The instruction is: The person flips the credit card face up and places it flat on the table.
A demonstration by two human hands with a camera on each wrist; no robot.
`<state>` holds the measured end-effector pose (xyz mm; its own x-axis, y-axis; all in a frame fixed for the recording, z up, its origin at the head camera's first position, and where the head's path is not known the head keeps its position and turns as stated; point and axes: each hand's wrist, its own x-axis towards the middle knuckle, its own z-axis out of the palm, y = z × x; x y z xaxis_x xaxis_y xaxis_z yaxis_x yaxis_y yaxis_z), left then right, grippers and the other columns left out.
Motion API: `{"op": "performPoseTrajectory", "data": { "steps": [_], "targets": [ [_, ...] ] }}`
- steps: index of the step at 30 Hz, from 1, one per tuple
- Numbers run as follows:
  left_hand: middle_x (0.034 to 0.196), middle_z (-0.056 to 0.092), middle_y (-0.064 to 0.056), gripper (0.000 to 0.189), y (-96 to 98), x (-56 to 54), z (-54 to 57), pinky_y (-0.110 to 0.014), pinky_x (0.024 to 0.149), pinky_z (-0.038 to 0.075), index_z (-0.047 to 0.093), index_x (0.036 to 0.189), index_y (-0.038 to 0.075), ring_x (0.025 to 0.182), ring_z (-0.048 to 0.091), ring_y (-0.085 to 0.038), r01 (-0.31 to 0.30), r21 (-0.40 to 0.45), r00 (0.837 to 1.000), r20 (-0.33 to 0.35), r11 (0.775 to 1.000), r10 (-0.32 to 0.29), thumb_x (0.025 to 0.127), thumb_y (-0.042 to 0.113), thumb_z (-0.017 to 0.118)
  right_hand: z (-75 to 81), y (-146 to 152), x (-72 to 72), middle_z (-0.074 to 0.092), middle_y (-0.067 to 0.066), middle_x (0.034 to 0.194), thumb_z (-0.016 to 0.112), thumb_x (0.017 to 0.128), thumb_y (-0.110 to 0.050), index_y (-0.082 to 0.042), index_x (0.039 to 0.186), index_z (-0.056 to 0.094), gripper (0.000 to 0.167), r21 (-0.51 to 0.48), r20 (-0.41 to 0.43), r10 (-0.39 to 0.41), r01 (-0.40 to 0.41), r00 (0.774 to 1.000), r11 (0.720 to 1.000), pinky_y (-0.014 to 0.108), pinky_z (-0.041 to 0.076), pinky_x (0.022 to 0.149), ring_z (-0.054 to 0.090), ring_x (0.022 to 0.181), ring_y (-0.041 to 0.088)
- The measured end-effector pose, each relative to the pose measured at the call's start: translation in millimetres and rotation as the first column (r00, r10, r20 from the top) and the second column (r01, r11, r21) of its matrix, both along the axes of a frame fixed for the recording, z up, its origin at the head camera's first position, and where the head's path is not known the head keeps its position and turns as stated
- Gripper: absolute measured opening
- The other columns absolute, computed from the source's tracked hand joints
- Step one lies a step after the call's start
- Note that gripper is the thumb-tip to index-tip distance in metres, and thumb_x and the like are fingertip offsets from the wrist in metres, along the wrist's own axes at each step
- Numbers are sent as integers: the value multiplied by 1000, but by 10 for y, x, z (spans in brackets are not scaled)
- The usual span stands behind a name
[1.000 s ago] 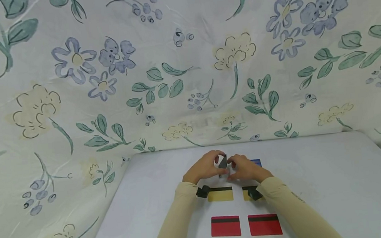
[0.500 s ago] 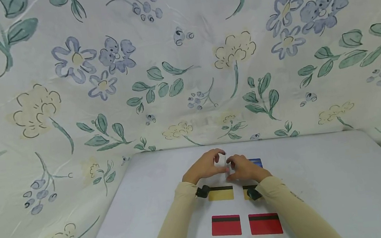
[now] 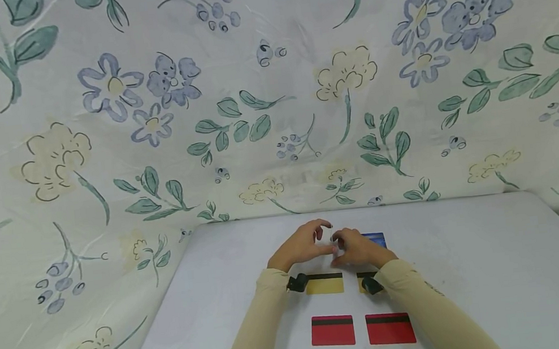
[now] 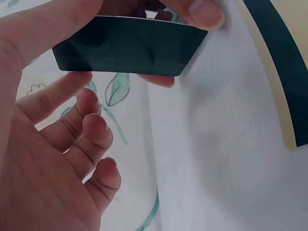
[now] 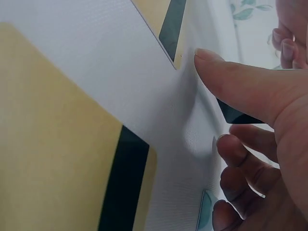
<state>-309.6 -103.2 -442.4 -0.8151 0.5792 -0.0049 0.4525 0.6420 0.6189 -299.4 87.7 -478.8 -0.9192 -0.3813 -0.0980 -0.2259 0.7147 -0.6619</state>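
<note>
Both hands are raised at the far middle of the table in the head view, facing each other around a thin plastic card (image 4: 130, 48). One face of it is dark green-black. My left hand (image 3: 299, 246) pinches it between thumb and index finger, the other fingers loosely bent. From the opposite side, my right hand (image 3: 361, 247) holds the other end, thumb at a corner and a finger under the lower edge. The head view catches the card nearly edge-on. Behind the right hand lies a blue card (image 3: 378, 239), partly hidden.
Two yellow cards with dark stripes, a left one (image 3: 325, 286) and a right one (image 3: 361, 286), lie below the hands, the right one partly covered by the wrist camera (image 3: 372, 285). Nearer are two red cards, left (image 3: 333, 335) and right (image 3: 391, 333). Floral cloth (image 3: 256, 143) hangs behind.
The held card has turned, from showing its dark face in the head view to standing almost edge-on. Both hands stay in nearly the same place.
</note>
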Motion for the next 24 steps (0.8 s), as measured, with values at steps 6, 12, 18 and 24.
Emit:
{"op": "performPoseTrajectory", "data": {
  "steps": [6, 12, 18, 24],
  "targets": [
    [104, 58, -15, 62, -3, 4, 2, -27, 68, 41, 55, 143, 5, 87, 49, -17, -3, 7, 1000, 16, 1000, 3, 91, 30, 79, -17, 0, -5, 63, 9, 109, 89, 80, -21, 3, 133, 61, 65, -2, -16, 12, -12, 1000, 1000, 40, 50, 89, 54, 99, 21],
    [101, 56, -9, 63, -32, 0, 0, -25, 66, 40, 55, 142, 6, 84, 49, -15, -14, 10, 1000, 5, 1000, 14, 90, 32, 79, -16, 5, -9, 66, 8, 116, 88, 81, -20, 0, 133, 63, 61, 2, -8, -8, 8, 1000, 1000, 41, 51, 94, 56, 102, 20],
    [100, 57, -10, 64, -64, -1, 13, -24, 65, 39, 55, 141, 4, 81, 47, -14, -1, 28, 1000, -10, 1000, 2, 90, 32, 80, -8, 16, -11, 65, 8, 115, 88, 82, -19, -1, 132, 64, 59, 3, -16, -13, 13, 1000, 1000, 41, 50, 94, 55, 103, 21],
    [105, 60, -16, 65, -107, -5, 17, -24, 66, 39, 54, 143, 4, 83, 48, -15, -13, 26, 999, -29, 1000, 14, 90, 32, 80, 13, 25, -13, 62, 8, 109, 88, 82, -19, 0, 130, 64, 57, 25, -32, -28, 29, 999, 999, 43, 48, 94, 52, 103, 22]
  ]
}}
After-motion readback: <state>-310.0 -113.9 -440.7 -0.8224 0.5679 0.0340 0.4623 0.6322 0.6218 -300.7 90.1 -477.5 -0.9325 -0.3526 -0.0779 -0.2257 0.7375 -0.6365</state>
